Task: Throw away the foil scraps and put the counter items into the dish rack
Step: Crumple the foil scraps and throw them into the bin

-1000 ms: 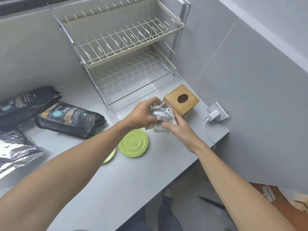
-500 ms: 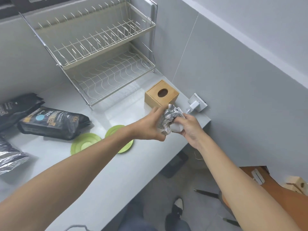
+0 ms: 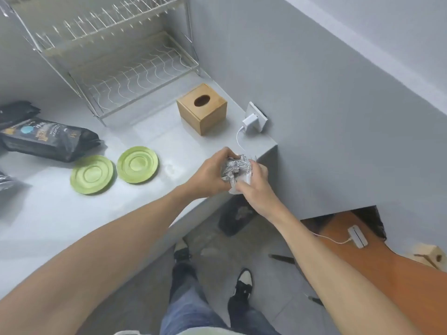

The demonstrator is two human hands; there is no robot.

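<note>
Head view: both hands, left [image 3: 210, 175] and right [image 3: 254, 187], are clasping the foil [image 3: 235, 168] wad above the surface's [image 3: 169, 151] right edge. Compacting it tightly should stop scraps dropping before binning; plates [image 3: 137, 164] are lying left.

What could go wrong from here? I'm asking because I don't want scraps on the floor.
The foil wad is pinched between the left hand and the right hand at the counter's front edge, so loose bits could fall to the floor. The white charger cable hangs close behind and might snag.
</note>
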